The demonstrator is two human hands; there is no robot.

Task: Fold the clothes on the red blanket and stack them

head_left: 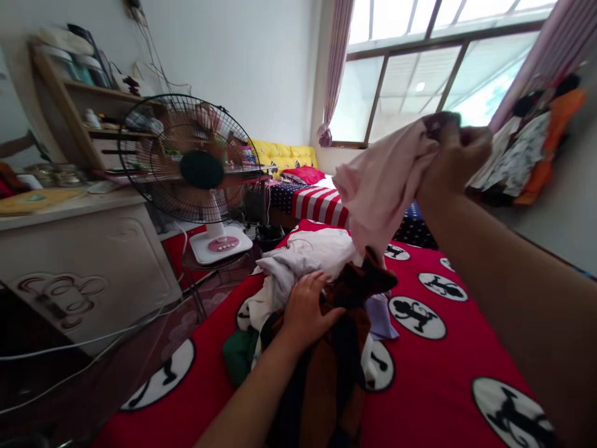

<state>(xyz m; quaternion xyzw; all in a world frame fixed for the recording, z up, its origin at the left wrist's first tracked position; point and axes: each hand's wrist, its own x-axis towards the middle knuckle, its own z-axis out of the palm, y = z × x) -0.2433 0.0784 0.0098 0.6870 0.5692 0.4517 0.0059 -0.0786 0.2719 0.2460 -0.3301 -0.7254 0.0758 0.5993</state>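
Up in front of the window, my right hand (454, 155) grips a pale pink garment (382, 177) by one end. The cloth hangs down toward the clothes on the bed, slightly smeared by motion. My left hand (308, 308) lies on the pile with its fingers spread, resting on a brown and black striped garment (321, 379). Around it are a grey garment (284, 270), a white garment (321, 249), a green piece of cloth (239, 354) and a lilac piece (380, 317). Dark brown cloth (361, 283) bunches up just beyond my left hand.
A red bedspread (448, 386) with monkey prints lies under the pile. On the left a fan (203, 168) stands on a stool beside a white cabinet (88, 267). A second bed with striped bedding (319, 202) is farther back. Clothes (527, 152) hang at the right wall.
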